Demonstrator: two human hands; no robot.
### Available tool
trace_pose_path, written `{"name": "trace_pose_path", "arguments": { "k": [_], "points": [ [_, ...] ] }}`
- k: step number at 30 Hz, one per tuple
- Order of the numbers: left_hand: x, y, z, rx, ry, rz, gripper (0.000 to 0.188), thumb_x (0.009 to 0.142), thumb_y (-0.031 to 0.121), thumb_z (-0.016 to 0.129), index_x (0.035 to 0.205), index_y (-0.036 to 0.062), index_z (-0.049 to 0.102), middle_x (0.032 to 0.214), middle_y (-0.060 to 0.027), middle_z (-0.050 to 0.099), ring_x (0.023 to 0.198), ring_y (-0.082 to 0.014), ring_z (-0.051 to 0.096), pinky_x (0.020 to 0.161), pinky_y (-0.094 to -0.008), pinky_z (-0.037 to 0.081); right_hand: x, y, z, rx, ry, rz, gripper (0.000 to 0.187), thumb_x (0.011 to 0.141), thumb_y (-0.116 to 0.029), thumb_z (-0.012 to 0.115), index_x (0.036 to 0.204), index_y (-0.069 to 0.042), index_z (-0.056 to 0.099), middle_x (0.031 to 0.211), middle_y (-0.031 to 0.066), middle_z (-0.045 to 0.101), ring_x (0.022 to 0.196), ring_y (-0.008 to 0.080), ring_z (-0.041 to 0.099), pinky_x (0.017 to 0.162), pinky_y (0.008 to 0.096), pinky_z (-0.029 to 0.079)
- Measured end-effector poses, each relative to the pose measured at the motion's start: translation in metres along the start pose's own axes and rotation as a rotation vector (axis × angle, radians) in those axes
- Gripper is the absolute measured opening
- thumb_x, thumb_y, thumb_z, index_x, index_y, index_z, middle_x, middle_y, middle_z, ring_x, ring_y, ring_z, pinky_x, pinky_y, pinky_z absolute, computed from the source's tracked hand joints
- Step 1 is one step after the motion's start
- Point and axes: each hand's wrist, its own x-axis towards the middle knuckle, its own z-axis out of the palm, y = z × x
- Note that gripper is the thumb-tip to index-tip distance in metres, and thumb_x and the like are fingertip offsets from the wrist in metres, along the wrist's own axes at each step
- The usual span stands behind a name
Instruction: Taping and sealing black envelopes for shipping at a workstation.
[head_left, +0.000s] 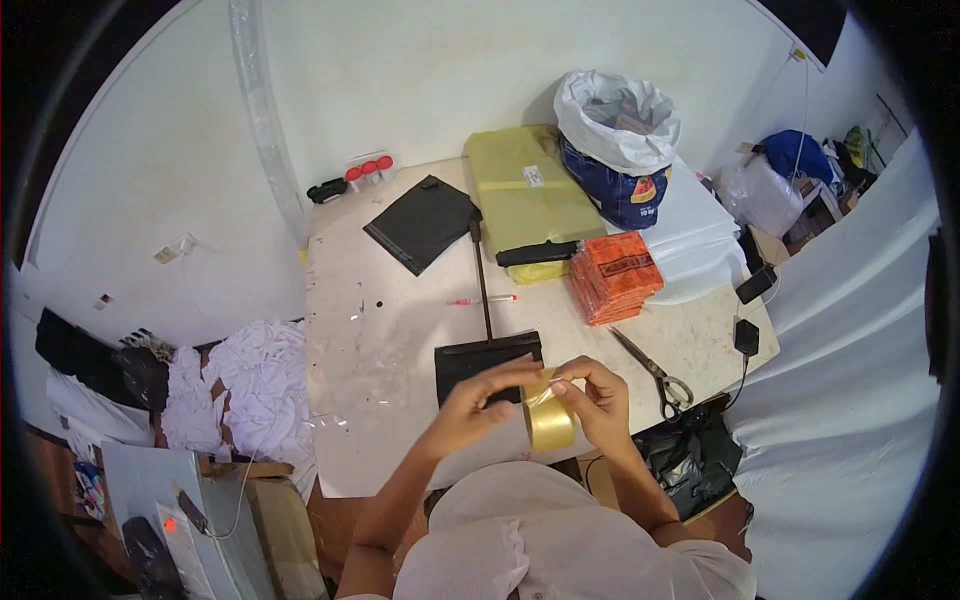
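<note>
A roll of gold-tinted clear adhesive tape (552, 428) is held up near the table's front edge, its broad shiny face toward me. My right hand (600, 405) pinches the roll's upper right side, thumb and fingertips at the tape. On the other side, my left hand (478, 402) has its fingers stretched toward the top of the roll and its thumb apart; whether the fingertips touch the tape is hard to see. Beneath the hands lies a flat black rectangular piece (455, 368), partly covered by my left hand. A thin dark rod (483, 285) runs away from it.
Scissors (655, 372) lie at the right, near stacked orange packets (617, 280). Behind are a black mailing bag (422, 225), a yellow package (530, 190), a sack (615, 150) and red-lidded containers (370, 174). A pen (485, 299) crosses the rod. White cloth (260, 385) is heaped left.
</note>
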Motion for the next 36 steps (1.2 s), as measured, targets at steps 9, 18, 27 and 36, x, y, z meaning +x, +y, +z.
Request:
{"name": "trace_pose_path", "arguments": {
  "k": [9, 18, 27, 36],
  "points": [
    [0.011, 0.005, 0.038, 0.389, 0.310, 0.283, 0.010, 0.080, 0.004, 0.061, 0.086, -0.0016, 0.067, 0.087, -0.0119, 0.067, 0.092, -0.0250, 0.063, 0.085, -0.0341, 0.045, -0.001, 0.002, -0.003, 0.127, -0.077, -0.069, 0.025, 0.085, -0.020, 0.056, 0.096, 0.003, 0.058, 0.095, 0.0110, 0.058, 0.084, 0.0157, 0.053, 0.076, 0.0276, 0.041],
    [0.011, 0.003, 0.042, 0.780, 0.575, 0.341, 0.010, 0.076, 0.010, 0.067, 0.079, 0.0005, 0.067, 0.074, -0.0115, 0.066, 0.064, -0.0198, 0.065, 0.059, -0.0246, 0.049, -0.031, 0.046, -0.033, 0.055, -0.432, 0.364, 0.040, 0.091, -0.031, 0.042, 0.110, 0.002, 0.052, 0.103, 0.0109, 0.058, 0.091, 0.0177, 0.056, 0.083, 0.0275, 0.042],
    [0.030, -0.002, 0.020, 0.447, 0.479, -0.028, 0.019, 0.081, 0.012, 0.061, 0.086, -0.0059, 0.065, 0.074, -0.0109, 0.066, 0.069, -0.0117, 0.063, 0.074, -0.0259, 0.050, -0.038, 0.056, -0.008, 0.224, -0.297, 0.410, 0.033, 0.085, -0.007, 0.056, 0.116, 0.001, 0.048, 0.110, 0.0068, 0.058, 0.103, 0.0142, 0.053, 0.088, 0.0277, 0.041],
    [0.097, 0.005, 0.011, -0.191, 0.261, -0.332, 0.028, 0.087, 0.015, 0.052, 0.105, -0.0058, 0.058, 0.091, -0.0195, 0.064, 0.083, -0.0254, 0.065, 0.075, -0.0320, 0.052, -0.108, 0.093, -0.064, -0.191, -0.148, 0.323, 0.032, 0.071, 0.004, 0.060, 0.103, -0.003, 0.058, 0.114, 0.0131, 0.056, 0.109, 0.0218, 0.051, 0.092, 0.0321, 0.040]
  ]
}}
